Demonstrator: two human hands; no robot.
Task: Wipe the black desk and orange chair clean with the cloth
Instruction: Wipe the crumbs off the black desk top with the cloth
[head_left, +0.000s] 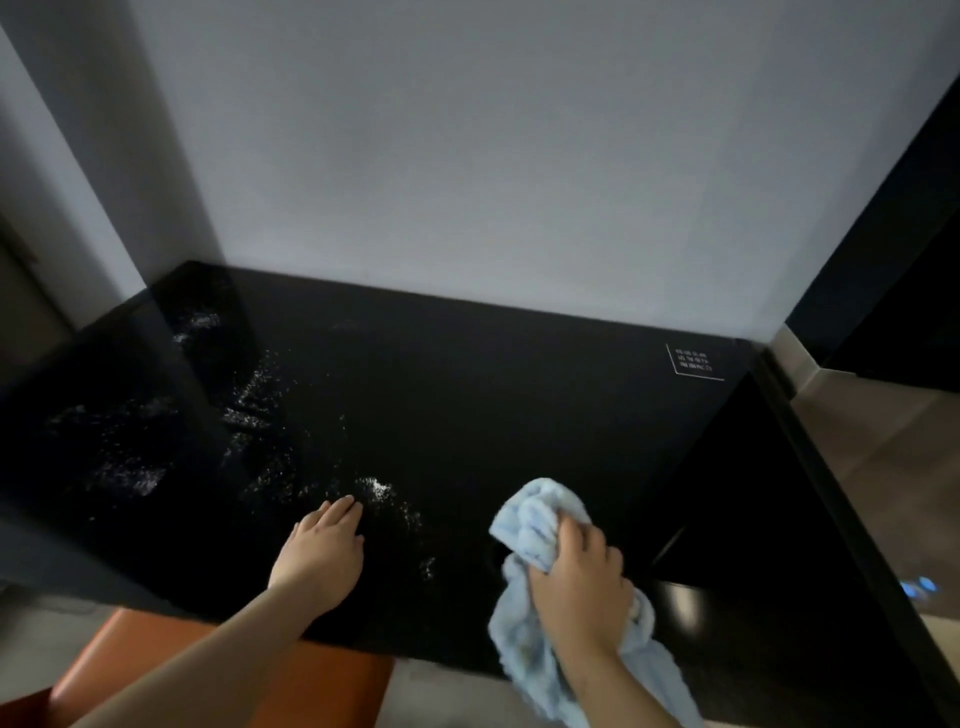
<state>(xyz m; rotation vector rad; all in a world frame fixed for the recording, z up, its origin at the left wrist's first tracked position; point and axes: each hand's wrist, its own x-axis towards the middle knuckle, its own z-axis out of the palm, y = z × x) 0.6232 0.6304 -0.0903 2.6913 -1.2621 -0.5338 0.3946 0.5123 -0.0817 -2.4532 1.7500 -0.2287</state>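
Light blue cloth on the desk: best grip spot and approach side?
Grip the bunched middle of the cloth, from above and the near edge, as the right hand does now. The wad there gives bulk to curl fingers round; its loose tail hangs off the black desk edge.

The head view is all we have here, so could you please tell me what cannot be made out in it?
- Orange chair: only part of the seat shows; the black desk, the left arm and the bottom edge hide the rest.
- White label on the desk: print too small to read.
- Light blue cloth: partly covered by the right hand; its tail is cut off by the bottom edge.
- Desk under the left hand: hidden.
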